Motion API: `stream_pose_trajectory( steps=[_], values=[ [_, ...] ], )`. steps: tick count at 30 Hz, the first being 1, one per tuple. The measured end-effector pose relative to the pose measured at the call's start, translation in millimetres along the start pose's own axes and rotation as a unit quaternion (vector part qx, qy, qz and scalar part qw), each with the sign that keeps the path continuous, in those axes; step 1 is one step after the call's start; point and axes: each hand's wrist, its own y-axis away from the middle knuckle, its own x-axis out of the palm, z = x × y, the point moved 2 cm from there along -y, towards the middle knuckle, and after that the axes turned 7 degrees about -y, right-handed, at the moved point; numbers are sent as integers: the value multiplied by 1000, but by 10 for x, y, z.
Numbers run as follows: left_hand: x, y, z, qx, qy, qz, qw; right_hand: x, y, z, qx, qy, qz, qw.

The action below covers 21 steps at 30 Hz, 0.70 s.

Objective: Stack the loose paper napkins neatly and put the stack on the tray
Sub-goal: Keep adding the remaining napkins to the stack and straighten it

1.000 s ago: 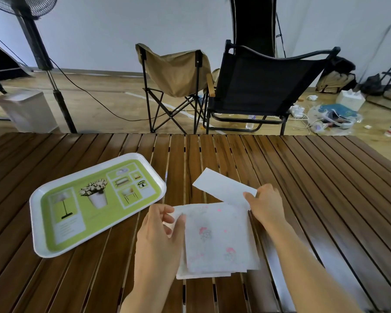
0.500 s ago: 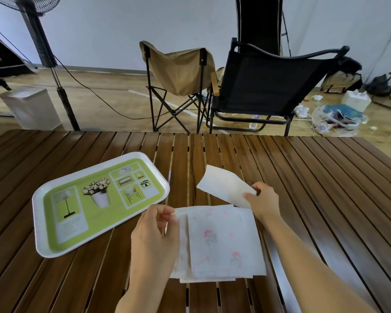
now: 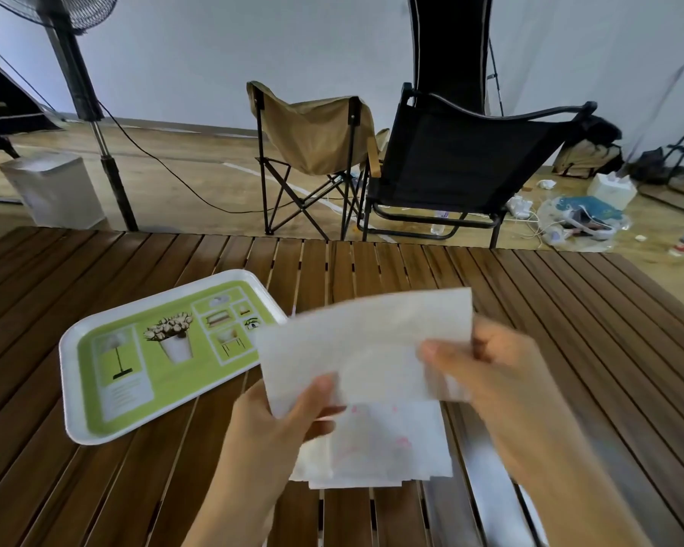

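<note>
Both hands are up over the slatted wooden table [image 3: 569, 309] with one loose white napkin [image 3: 366, 341] held between them, off the surface. The left hand [image 3: 277, 424] pinches its lower left corner, thumb on top and fingers curled beneath; the right hand [image 3: 502, 380] grips the right edge, thumb across the front of the sheet, the other fingers behind it. The picture is blurred here, so the finer finger detail is lost. Directly under the raised napkin, toward the near edge of the table, lies the stack of napkins [image 3: 387, 448], white with faint pink printing, its edges not quite flush at the bottom. The green and white tray [image 3: 91, 424] sits on the left half of the table, tilted at an angle, just beside the stack and apart from it; the raised napkin's left corner overlaps the tray's right corner in the view. Beyond the far edge stand a tan folding chair [image 3: 316, 132] and a black chair [image 3: 463, 163].
</note>
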Motion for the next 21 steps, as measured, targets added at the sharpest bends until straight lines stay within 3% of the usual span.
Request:
stream_pose_trajectory(
  steps=[2, 5, 12, 15, 19, 21],
  values=[
    [-68, -16, 80, -42, -84, -24, 995, 29, 25, -255, 74, 16, -11, 997],
    [-135, -47, 210, -110, -175, 29, 978, 22, -22, -636, 151, 67, -11, 986],
    [-161, -179, 370, -179, -236, 82, 952, 10, -161, -956, 178, 141, -13, 974],
    [-167, -216, 397, -156, -287, 62, 943, -14, -178, -1008, 174, 149, -9, 973],
    [-160, -231, 450, -103, -409, 14, 906, -11, -203, -1038, 173, 158, -50, 971],
    [-135, -288, 535, -125, -387, -7, 914, 1, -211, -1059, 211, 119, -62, 968]
  ],
)
